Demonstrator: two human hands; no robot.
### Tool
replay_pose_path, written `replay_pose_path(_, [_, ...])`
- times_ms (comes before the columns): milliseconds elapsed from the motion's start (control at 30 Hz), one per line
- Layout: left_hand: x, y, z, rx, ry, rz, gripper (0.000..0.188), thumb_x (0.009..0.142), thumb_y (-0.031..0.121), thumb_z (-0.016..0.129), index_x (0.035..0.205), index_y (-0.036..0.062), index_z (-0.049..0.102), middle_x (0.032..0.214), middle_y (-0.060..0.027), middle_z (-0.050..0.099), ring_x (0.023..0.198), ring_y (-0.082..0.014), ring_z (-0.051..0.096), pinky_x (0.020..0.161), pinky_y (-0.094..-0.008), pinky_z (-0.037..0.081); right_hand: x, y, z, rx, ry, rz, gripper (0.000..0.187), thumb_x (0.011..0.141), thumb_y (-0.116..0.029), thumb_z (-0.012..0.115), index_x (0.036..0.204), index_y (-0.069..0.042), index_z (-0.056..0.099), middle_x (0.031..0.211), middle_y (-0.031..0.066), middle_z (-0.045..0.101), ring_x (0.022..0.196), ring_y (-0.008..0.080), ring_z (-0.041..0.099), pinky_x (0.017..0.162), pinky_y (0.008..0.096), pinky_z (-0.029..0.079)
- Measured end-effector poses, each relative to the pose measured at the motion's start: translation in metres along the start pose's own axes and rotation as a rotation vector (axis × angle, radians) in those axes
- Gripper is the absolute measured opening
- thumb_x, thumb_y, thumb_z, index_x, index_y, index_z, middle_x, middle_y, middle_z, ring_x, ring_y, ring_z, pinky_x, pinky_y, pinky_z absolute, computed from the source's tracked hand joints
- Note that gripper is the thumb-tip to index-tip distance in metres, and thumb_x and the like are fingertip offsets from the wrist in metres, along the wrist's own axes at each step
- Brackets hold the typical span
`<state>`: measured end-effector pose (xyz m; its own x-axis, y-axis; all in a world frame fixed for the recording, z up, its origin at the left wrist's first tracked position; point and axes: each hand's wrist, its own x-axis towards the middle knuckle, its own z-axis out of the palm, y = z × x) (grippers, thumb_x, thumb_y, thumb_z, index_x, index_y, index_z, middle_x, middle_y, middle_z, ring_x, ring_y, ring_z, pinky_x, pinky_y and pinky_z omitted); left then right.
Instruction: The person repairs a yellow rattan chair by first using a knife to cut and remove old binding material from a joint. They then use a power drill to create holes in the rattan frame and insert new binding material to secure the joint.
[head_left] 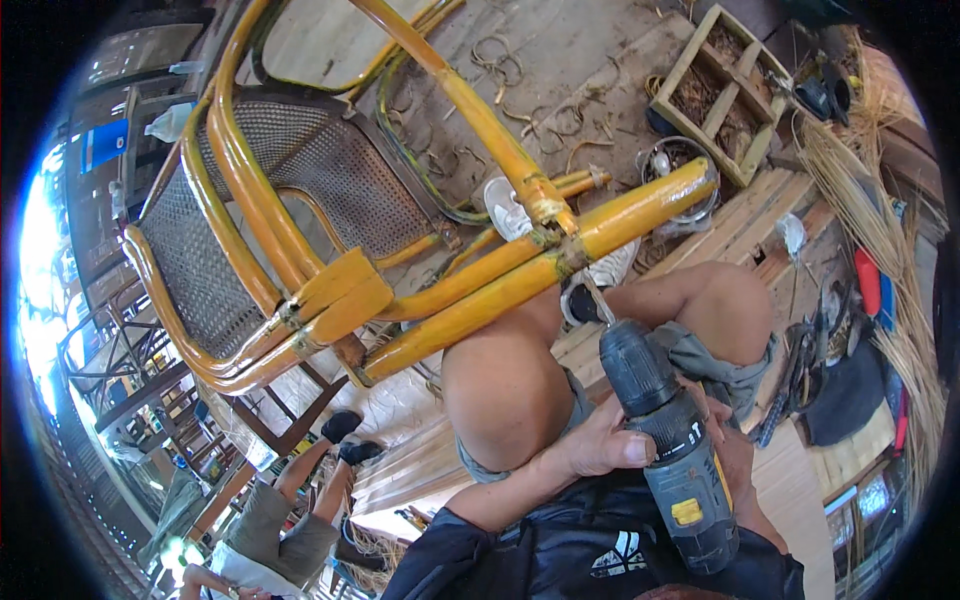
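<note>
I have both hands on a black and grey cordless drill [655, 410] with a yellow switch on its top. My left hand [605, 440] wraps the drill's left side, thumb along the body. Mostly hidden behind the tool, my right hand [728, 435] grips it from the right. The drill bit [600, 302] points up to the bound joint [570, 255] of a glossy yellow rattan pole [480, 310]; whether the tip is inside the pole I cannot tell. This pole belongs to a rattan chair frame [240, 180], tipped over across my knees, with a woven mesh panel [375, 195].
A wooden divided box [715, 95] lies at the far right, near long loose strands of fibre [850, 190]. A red-handled tool [867, 280] is at the right. Cut strips [500, 65] litter the floor. Another person [285, 525] sits at the lower left.
</note>
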<state>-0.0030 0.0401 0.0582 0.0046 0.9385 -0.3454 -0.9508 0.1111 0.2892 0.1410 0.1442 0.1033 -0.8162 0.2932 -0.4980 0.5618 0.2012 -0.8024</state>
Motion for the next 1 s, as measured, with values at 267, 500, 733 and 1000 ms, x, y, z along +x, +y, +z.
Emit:
replay_pose_path(267, [-0.001,-0.005,0.000,-0.069,0.036,-0.002,0.084,0.059,0.064,0.070,0.108,-0.0005,0.048,0.098,-0.0203,0.061,0.114,-0.0380,0.047,0.102,-0.0515,0.029,-0.007,0.004,0.001,-0.012,-0.050,0.051,0.057,0.074,-0.021,0.068,0.124,-0.003,0.048,0.103,0.0170,0.061,0.087,0.0296,0.063,0.075,0.0349,0.050])
replay_pose_path(500, [-0.004,-0.008,0.000,-0.085,0.068,0.020,0.076,0.062,0.058,0.067,0.108,-0.0007,0.051,0.098,-0.0170,0.061,0.111,-0.0336,0.049,0.101,-0.0476,0.033,-0.004,0.005,0.005,0.017,0.007,-0.031,0.057,0.072,-0.018,0.069,0.122,0.000,0.049,0.099,0.0185,0.062,0.084,0.0308,0.064,0.072,0.0357,0.050])
replay_pose_path(733, [-0.001,-0.004,0.002,-0.045,0.073,0.015,0.077,0.063,0.060,0.064,0.107,-0.0011,0.051,0.097,-0.0177,0.061,0.111,-0.0334,0.049,0.100,-0.0474,0.033,-0.003,0.009,0.005,0.061,0.032,-0.056,0.057,0.071,-0.018,0.070,0.120,0.002,0.050,0.097,0.0189,0.063,0.083,0.0314,0.064,0.072,0.0367,0.050])
replay_pose_path(1000, [0.005,-0.007,0.002,-0.079,0.121,0.002,0.091,0.053,0.070,0.072,0.107,0.0003,0.050,0.093,-0.0198,0.062,0.111,-0.0380,0.049,0.097,-0.0527,0.035,-0.003,0.007,-0.001,0.046,0.043,-0.025,0.039,0.071,-0.017,0.069,0.104,-0.001,0.056,0.087,0.0152,0.063,0.077,0.0302,0.064,0.068,0.0366,0.051])
